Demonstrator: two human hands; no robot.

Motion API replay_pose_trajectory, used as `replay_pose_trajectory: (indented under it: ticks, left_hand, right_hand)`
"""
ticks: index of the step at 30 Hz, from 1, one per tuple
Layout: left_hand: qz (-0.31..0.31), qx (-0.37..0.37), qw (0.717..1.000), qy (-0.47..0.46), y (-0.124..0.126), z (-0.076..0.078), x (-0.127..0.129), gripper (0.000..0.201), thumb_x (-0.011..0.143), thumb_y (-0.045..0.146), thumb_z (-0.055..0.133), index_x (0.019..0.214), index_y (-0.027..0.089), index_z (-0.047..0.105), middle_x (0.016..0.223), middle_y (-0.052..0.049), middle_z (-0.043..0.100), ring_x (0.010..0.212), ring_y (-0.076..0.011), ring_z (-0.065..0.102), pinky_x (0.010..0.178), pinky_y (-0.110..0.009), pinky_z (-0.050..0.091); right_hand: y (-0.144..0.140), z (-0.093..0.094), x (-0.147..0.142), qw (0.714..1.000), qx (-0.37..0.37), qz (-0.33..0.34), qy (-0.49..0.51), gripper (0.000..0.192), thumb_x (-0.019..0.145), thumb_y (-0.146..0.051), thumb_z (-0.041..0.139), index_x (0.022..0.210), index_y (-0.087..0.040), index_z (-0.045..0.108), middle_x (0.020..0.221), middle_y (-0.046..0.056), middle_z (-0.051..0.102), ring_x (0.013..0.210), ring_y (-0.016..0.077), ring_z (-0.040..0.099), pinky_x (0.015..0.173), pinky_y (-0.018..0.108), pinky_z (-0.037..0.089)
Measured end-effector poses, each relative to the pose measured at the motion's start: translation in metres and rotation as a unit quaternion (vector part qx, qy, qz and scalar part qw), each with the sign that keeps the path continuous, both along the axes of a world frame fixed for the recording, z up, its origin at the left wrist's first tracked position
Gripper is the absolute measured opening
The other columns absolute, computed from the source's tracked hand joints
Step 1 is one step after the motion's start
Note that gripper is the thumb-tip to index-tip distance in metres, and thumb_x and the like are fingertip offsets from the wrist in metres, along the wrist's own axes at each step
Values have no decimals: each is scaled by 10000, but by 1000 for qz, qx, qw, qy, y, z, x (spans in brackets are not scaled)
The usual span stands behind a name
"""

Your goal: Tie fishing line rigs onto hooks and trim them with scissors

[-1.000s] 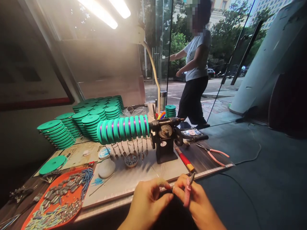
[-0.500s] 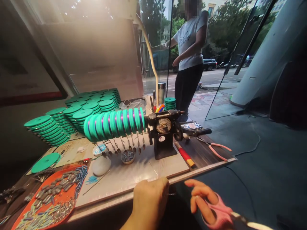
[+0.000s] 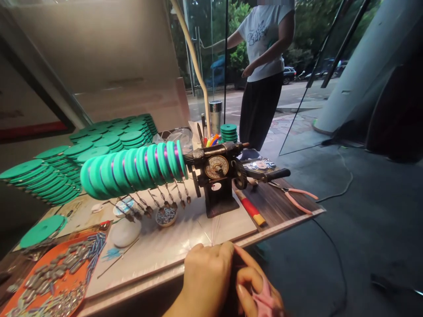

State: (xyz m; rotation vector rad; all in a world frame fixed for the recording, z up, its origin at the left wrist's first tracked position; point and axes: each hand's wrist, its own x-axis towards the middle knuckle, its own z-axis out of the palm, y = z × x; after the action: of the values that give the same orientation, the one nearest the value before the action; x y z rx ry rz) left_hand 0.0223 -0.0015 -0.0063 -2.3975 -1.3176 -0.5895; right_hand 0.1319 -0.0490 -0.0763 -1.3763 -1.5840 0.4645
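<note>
My left hand [image 3: 209, 275] is closed in a fist at the front edge of the table. Faint thin strands run over the board toward it, but what its fingers hold is hidden. Right beside it, my right hand [image 3: 248, 278] has its fingers through the pink handles of a pair of scissors [image 3: 265, 300]; the blades are out of sight. Beyond the fists stands a hand-cranked winder [image 3: 216, 169] with a dial. Its shaft carries a row of green foam spools [image 3: 132, 169], and small metal weights [image 3: 167, 204] dangle from them on thin leads.
An orange tray [image 3: 64, 288] of metal parts lies at the left front. Stacks of green discs [image 3: 36, 180] fill the back left. A small bowl of beads [image 3: 165, 217], pliers [image 3: 299, 196] and a red-and-yellow stick [image 3: 253, 210] are on the table. A person [image 3: 264, 57] stands at the glass door.
My right hand has moved left with the scissors, up against my left hand, which stays at the table edge. The view has shifted, so the winder and spools appear further left.
</note>
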Motion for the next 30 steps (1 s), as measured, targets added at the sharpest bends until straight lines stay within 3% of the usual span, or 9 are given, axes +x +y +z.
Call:
replay_pose_trajectory:
  ticks: [2, 6, 12, 21, 25, 30]
  left_hand:
    - [-2, 4, 1000, 10, 0, 1, -1, 233, 635, -16, 457, 601, 199, 541, 399, 41, 555, 318, -166, 520, 391, -284, 310]
    - [-1, 9, 1000, 20, 0, 2, -3, 233, 649, -16, 443, 609, 195, 533, 406, 39, 551, 320, -166, 517, 392, -280, 316]
    - [-3, 11, 1000, 18, -1, 2, -3, 212, 665, 8, 454, 606, 196, 531, 404, 39, 551, 320, -166, 516, 394, -278, 319]
    - [10, -2, 1000, 6, -1, 1, -9, 129, 695, 83, 534, 658, 205, 551, 438, 52, 583, 340, -169, 527, 404, -280, 320]
    - [19, -7, 1000, -4, -4, 4, -13, 90, 733, 145, 547, 681, 216, 563, 436, 55, 593, 342, -178, 539, 388, -283, 301]
    - [-1, -5, 1000, -5, -4, 8, -15, 233, 781, 124, 446, 596, 228, 544, 397, 50, 564, 308, -167, 519, 376, -280, 287]
  right_hand:
    - [-1, 1, -5, 993, 39, -43, -100, 351, 842, -221, 310, 670, -212, 615, 1102, 135, 638, 561, 154, 652, 493, 233, 463]
    - [-1, 6, -10, 959, 107, -71, -253, 336, 805, -127, 355, 772, -218, 677, 1079, 99, 648, 377, 122, 567, 404, 255, 390]
    - [0, 12, -12, 951, 143, -98, -257, 351, 810, -66, 372, 728, -194, 689, 1021, 100, 670, 376, 101, 547, 432, 249, 381]
    - [1, 15, -4, 935, 132, -67, -322, 332, 764, -62, 374, 697, -223, 656, 1134, 24, 610, 347, 97, 486, 427, 271, 331]
    - [2, 13, -3, 926, 140, -60, -346, 328, 800, -93, 386, 655, -225, 648, 1012, 34, 681, 344, 101, 475, 453, 276, 323]
    - [1, 15, -4, 929, 132, -66, -339, 313, 795, -103, 407, 613, -226, 631, 1119, 41, 621, 341, 103, 456, 450, 279, 313]
